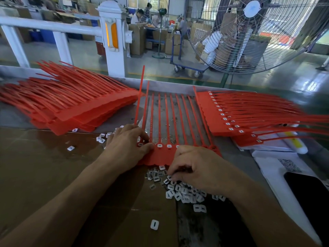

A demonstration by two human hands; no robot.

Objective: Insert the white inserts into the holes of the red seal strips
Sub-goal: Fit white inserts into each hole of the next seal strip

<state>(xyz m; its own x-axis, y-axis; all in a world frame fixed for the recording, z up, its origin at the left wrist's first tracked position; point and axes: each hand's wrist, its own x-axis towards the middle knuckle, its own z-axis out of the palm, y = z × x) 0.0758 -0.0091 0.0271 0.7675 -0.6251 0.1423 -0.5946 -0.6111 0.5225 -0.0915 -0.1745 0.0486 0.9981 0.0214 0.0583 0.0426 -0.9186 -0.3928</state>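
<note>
Left hand (127, 146) sits at centre frame, palm down on the left end of the red strip sheet (163, 156), thumb and forefinger closed around the end hole where a white insert (140, 144) shows between them. Right hand (197, 168) is just right of centre, knuckles up, fingers curled down into the insert pile (179, 190) at the sheet's near edge; whether it has one pinched, I cannot tell, the fingertips are hidden. On the sheet, more inserts are seated in the holes between the two hands, and its tails run away toward the top of the frame, the leftmost one lifted. A lone insert (154, 224) lies lower centre on the cardboard (44, 166), a few more scatter to the left of the left hand. Left of the frame, a stack of red sheets (71, 107); right side, a filled stack (231, 116) showing white inserts in a row. Lower right, paper (274, 168) and a phone (309, 193). Upper right, a big fan (258, 32).
</note>
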